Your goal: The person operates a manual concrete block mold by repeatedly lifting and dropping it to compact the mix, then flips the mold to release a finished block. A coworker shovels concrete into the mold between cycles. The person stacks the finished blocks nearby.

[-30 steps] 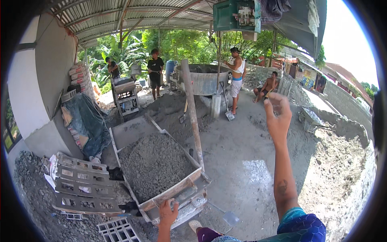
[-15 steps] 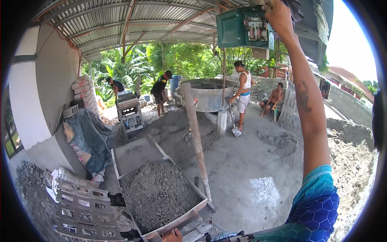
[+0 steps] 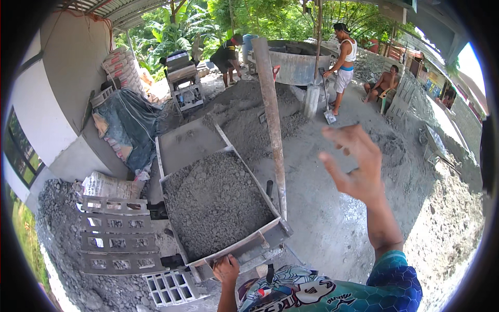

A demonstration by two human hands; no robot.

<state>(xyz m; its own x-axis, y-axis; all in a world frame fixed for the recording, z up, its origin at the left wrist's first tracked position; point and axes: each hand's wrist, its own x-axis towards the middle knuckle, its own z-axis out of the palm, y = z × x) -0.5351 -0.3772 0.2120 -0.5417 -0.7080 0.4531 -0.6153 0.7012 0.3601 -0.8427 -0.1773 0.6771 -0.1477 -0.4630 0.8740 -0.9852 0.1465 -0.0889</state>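
Note:
My left hand [image 3: 226,269] is closed on the front edge of a wooden-framed box [image 3: 171,229], where its fingers curl against the board. In the box lies a heap of damp grey concrete mix [image 3: 215,203]. My right hand [image 3: 358,166] hangs in the air over the floor, holding nothing, its fingers apart and slightly blurred. A flat grey board [image 3: 192,143] with raised side rails adjoins the box's far end. Beside the box on the right leans a wooden post [image 3: 270,125]. Hollow concrete blocks [image 3: 122,244] stand in a row on the left.
A round mixer drum [image 3: 296,67] stands behind a sand heap [image 3: 244,104]. One person [image 3: 343,67] holds a shovel [image 3: 327,104]; another [image 3: 226,57] bends near the drum, and a third [image 3: 383,86] sits at right. A tarp-covered pile [image 3: 127,122] lines the left wall.
My right hand has left the green electrical switch box overhead and come down. The view has tilted downward, so the switch box is out of sight. My left hand stays at the box edge.

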